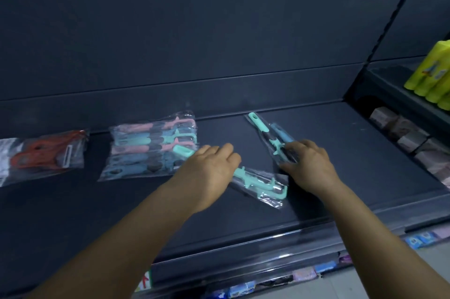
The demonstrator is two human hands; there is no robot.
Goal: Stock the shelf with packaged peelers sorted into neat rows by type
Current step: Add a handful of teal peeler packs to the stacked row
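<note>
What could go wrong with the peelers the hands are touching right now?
The left hand rests on a mint peeler packet lying crooked near the shelf's front edge; a nudge might slide the slippery bag off. The right hand presses packets holding a mint and a blue peeler, so colours could end up mixed. Reaching left may also bump the neat pink and blue stack out of line.

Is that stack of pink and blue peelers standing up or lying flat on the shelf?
Lying flat. The stack of pink and blue peelers rests on the shelf, handles running sideways, in overlapping clear bags.
</note>
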